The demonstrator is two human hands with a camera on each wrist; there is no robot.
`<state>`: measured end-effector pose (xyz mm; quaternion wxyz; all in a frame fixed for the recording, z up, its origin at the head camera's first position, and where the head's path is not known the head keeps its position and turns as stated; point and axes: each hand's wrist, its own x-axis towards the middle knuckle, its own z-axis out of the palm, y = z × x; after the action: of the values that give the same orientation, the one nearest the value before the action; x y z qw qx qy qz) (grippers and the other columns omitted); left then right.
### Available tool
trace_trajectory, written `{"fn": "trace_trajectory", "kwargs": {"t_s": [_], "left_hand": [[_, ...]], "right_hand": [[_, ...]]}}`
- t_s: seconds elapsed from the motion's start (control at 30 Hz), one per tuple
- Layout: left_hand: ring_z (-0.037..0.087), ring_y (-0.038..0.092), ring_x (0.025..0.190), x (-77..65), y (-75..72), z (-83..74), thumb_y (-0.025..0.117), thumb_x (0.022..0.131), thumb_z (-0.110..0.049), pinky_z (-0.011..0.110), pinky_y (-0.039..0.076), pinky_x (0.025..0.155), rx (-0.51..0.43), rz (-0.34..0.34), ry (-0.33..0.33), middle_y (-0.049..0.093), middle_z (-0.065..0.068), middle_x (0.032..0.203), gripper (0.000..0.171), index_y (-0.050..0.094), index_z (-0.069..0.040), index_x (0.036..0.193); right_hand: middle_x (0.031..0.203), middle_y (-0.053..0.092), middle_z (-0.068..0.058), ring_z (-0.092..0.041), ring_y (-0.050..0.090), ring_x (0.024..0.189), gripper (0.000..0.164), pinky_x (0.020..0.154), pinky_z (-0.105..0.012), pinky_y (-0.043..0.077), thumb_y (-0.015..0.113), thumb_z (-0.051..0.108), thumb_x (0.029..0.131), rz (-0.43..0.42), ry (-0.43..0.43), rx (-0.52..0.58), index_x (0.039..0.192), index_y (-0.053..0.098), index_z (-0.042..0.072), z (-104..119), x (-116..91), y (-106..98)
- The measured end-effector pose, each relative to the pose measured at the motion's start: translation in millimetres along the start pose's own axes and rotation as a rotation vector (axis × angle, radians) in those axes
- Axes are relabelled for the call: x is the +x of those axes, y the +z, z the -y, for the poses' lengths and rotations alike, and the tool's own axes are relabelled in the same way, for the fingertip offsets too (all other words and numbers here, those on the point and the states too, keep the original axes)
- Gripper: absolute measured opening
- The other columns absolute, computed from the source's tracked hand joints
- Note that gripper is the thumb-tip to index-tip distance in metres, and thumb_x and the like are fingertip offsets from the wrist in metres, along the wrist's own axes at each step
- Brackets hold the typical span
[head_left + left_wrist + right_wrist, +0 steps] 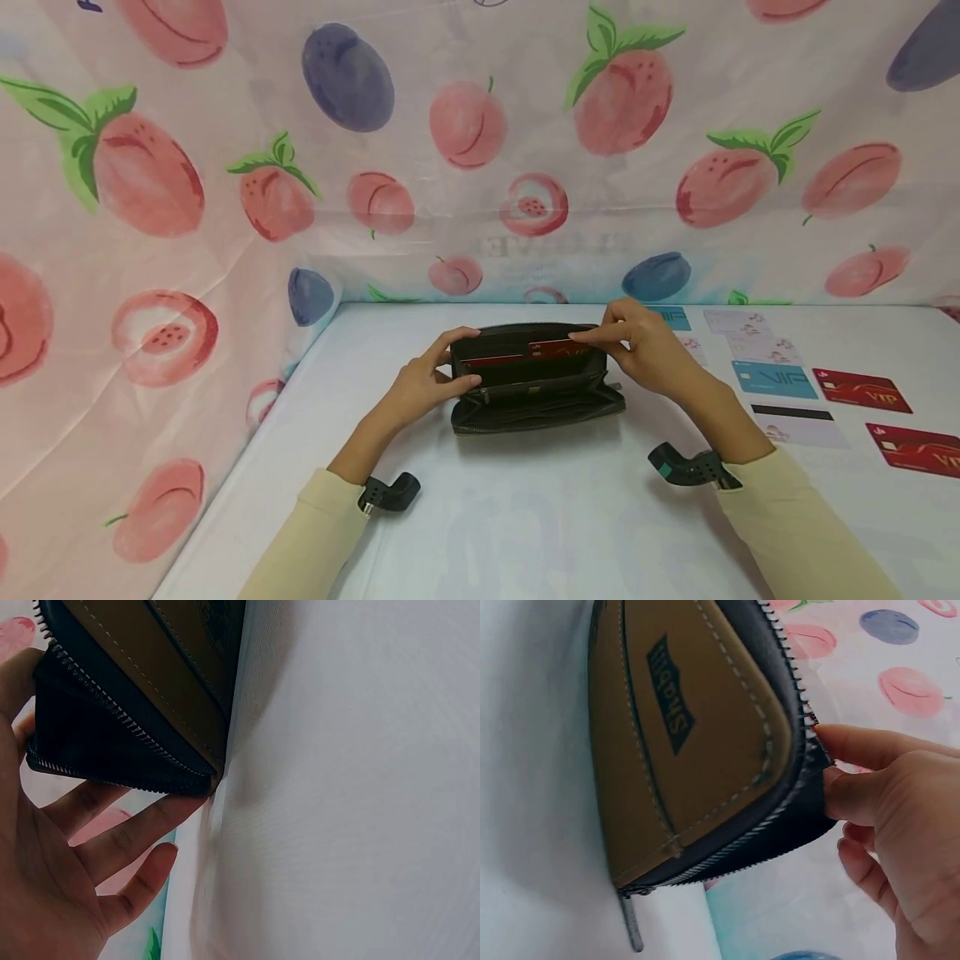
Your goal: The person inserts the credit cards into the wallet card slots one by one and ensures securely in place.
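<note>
A zip wallet (536, 410), dark inside, stands gaping on the white table in the head view. My left hand (416, 387) grips its left end, thumb on the inner edge and fingers behind. At the right end, my right hand (651, 348) pinches a red card (546, 348) that sits partly in an inner slot. Another red card (495, 360) shows as a thin strip in the slot to the left. In both wrist views the wallet's outside is brown (712, 742) with pale stitching, and a zip pull (632, 926) hangs at its lower corner.
To the right lie red VIP cards (862, 390), a blue VIP card (772, 380), pale patterned cards (765, 348) and one with a black stripe (793, 413). Another blue card (672, 317) is partly behind my right hand. A fruit-print cloth (465, 217) hangs behind the table.
</note>
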<state>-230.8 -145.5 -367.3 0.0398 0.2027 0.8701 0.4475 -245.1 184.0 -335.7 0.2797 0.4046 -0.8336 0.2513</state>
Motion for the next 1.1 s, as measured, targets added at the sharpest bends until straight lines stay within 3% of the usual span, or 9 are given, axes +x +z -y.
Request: {"fn": "trace_trajectory", "kwargs": {"t_s": [0.63,0.93,1.1], "left_hand": [[0.015,0.068,0.086,0.8,0.0,0.9,0.066,0.090,-0.041,0.038,0.045,0.070,0.015,0.001,0.014,0.046,0.014,0.140,0.059,0.033,-0.052,0.137],[0.015,0.068,0.084,-0.2,-0.2,1.4,0.067,0.089,-0.040,0.039,0.045,0.070,0.001,-0.001,0.017,0.052,0.013,0.135,0.060,0.034,-0.052,0.137],[0.017,0.068,0.086,-1.9,-0.5,-4.3,0.068,0.090,-0.036,0.039,0.044,0.070,-0.006,0.003,0.019,0.050,0.015,0.136,0.061,0.034,-0.046,0.140]], "right_hand": [[0.074,0.035,0.004,-0.010,0.031,0.065,0.040,0.056,-0.028,0.028,0.067,-0.014,0.079,0.100,0.044,-0.043,0.105,0.077,0.016,4.4,0.1,1.8],[0.075,0.031,0.003,-0.012,0.028,0.066,0.047,0.055,-0.027,0.026,0.057,-0.019,0.082,0.158,0.034,-0.089,0.106,0.076,0.016,6.9,1.5,3.4],[0.075,0.031,0.003,-0.012,0.028,0.066,0.046,0.055,-0.027,0.026,0.059,-0.018,0.082,0.177,0.038,-0.095,0.107,0.076,0.016,6.8,0.6,2.7]]}}
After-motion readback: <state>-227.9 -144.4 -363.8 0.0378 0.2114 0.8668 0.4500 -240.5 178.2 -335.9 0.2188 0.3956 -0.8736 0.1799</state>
